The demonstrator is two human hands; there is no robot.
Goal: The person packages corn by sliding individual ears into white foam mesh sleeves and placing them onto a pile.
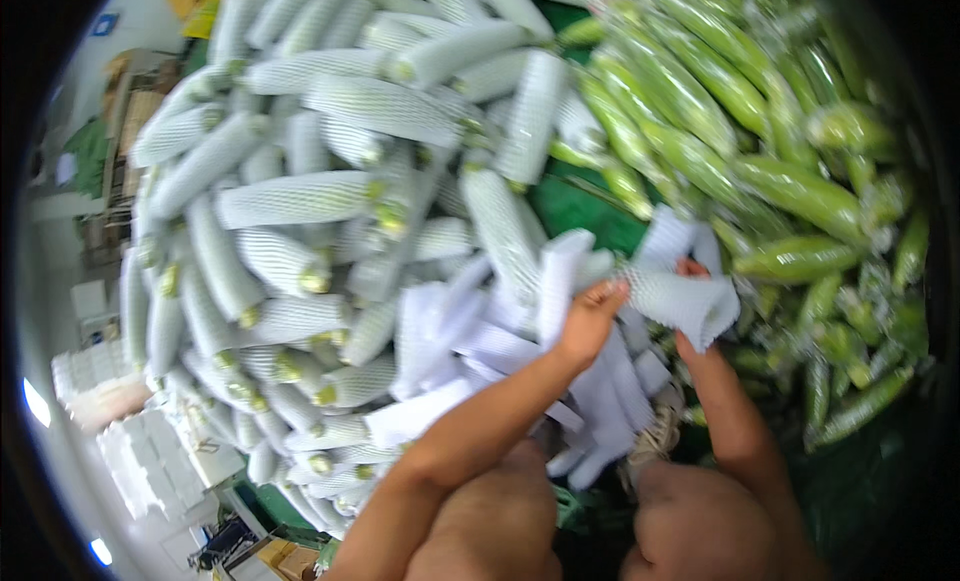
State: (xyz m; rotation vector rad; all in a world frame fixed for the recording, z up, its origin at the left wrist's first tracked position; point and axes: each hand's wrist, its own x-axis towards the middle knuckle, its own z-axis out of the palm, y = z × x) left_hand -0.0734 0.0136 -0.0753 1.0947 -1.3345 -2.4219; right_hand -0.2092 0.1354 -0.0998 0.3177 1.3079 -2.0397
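Note:
My left hand (596,314) pinches the left end of a white foam mesh sleeve (675,299). Behind and below that sleeve is my right hand (691,333), its fingers partly hidden; it seems to support the sleeve. Whether anything is inside the sleeve I cannot tell. Loose foam mesh sleeves (600,386) lie under and between my hands. Film-wrapped long green vegetables (799,194) are heaped at the right. Similar vegetables in foam mesh sleeves (296,198) form a large pile at the left.
My knees and a shoe (660,431) are just below the loose sleeves. A green surface (577,209) shows between the two heaps. White foam boxes (146,461) stand at the far left, with cardboard boxes (289,558) at the lower left.

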